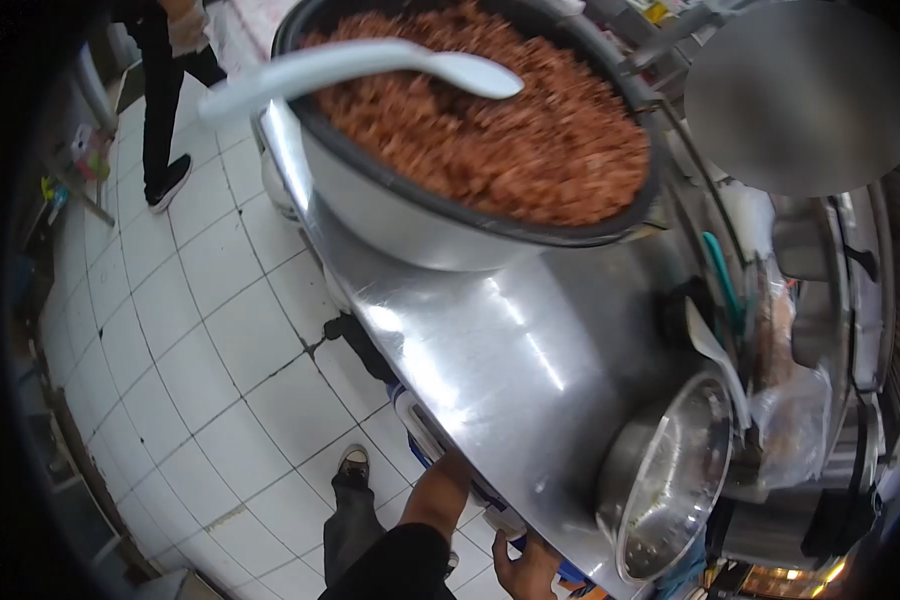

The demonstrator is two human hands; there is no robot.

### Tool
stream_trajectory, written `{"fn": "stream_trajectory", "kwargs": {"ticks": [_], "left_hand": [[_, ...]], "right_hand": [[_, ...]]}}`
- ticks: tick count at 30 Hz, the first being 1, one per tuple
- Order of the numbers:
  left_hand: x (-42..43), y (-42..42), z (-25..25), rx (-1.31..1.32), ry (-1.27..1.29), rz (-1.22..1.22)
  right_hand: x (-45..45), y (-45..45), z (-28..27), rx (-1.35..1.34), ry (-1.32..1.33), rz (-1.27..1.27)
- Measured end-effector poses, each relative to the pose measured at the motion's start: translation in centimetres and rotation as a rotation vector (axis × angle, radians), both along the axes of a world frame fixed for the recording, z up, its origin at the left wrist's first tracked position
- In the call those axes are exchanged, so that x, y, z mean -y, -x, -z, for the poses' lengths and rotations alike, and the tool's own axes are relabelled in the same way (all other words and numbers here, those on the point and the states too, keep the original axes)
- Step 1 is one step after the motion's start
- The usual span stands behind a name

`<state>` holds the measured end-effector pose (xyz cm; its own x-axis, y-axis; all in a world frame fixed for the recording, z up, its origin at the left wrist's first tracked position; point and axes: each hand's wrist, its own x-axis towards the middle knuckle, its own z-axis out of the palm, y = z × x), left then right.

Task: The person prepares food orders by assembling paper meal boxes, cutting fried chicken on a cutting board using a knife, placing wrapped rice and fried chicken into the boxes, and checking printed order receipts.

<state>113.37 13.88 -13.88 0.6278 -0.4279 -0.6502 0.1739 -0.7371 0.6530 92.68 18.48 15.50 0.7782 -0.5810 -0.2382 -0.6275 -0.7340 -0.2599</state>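
My left arm [420,520], in a black sleeve, reaches down past the steel counter's [450,370] edge, which hides the hand. At the bottom, my right hand [527,575] is beside the counter edge, thumb and fingers apart, close to a white and blue item [505,520] below. Whether they touch, I cannot tell. At the top, a large pot [410,240] with a dark rim holds reddish-brown cooked rice [530,150]. A white spoon [470,72] lies across the rice, its blurred handle over the rim. A steel bowl [635,470] is tilted towards the right.
Beside the bowl are a white utensil [715,350], a teal handle [722,270] and plastic bags [795,420]. A blurred round metal surface [805,100] is at upper right. Another person's leg [160,110] shows on the white tiled floor [210,340].
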Motion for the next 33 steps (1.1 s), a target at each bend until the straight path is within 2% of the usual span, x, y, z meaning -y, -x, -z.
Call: {"fn": "stream_trajectory", "kwargs": {"ticks": [3,4,7,9,11,13,15,17,19,21,23,25,26,27,28,30,31,33], "left_hand": [[-3.8,1.0,-3.7,-0.019,0.120,-0.094],[-5.9,1.4,-5.3,-0.034,0.170,-0.122],[-14.9,2.6,-12.2,-0.148,0.328,-0.213],[-22.2,3.5,-18.2,-0.281,0.404,-0.220],[-28.7,5.1,-23.9,-0.419,0.450,-0.241],[-34.2,8.3,-25.7,-0.496,0.417,-0.274],[-37.1,12.1,-28.5,-0.594,0.503,-0.418],[-39.6,14.7,-29.0,-0.668,0.535,-0.486],[-37.2,19.3,-35.2,-0.514,0.514,-0.204],[-29.3,22.9,-37.7,-0.394,0.494,0.103],[-17.9,30.5,-42.2,-0.261,0.490,0.455],[-10.2,40.0,-48.4,0.146,0.501,0.816],[-6.6,45.3,-50.6,0.412,0.621,0.968],[-4.1,50.3,-52.4,0.677,0.746,1.100],[-1.9,55.2,-53.9,0.730,0.823,1.168],[1.2,63.7,-56.1,0.835,0.989,1.280],[2.2,67.1,-56.3,0.757,1.050,1.339],[4.7,73.8,-55.5,0.596,1.173,1.429]], "right_hand": [[0.6,-0.5,-0.6,0.018,0.131,-0.108],[0.2,-1.8,-2.2,0.000,0.041,-0.056],[0.5,-2.1,-2.2,0.092,0.126,-0.220],[0.6,-3.4,-3.8,-0.030,-0.063,-0.218],[0.9,-4.3,-2.4,-0.102,-0.147,-0.228],[0.4,-4.6,0.0,-0.007,-0.218,-0.185],[-0.4,-4.2,-0.3,0.089,-0.306,-0.206],[-1.8,-1.4,-1.6,0.171,-0.412,-0.227],[-3.4,3.0,-0.8,0.090,-0.958,-0.099],[-5.1,11.4,-0.6,0.441,-1.417,0.123],[-2.5,24.1,-5.0,0.824,-2.151,0.713],[1.2,32.7,-4.5,1.218,-2.176,0.861],[2.4,37.2,-4.1,1.417,-2.173,0.931],[3.7,41.9,-6.2,1.628,-2.125,0.998],[5.5,47.0,-8.9,1.830,-2.061,1.055],[8.0,55.4,-10.3,2.150,-1.730,1.148],[8.4,59.8,-11.8,2.281,-1.740,0.994],[9.0,66.8,-16.4,2.395,-1.361,1.227]]}}
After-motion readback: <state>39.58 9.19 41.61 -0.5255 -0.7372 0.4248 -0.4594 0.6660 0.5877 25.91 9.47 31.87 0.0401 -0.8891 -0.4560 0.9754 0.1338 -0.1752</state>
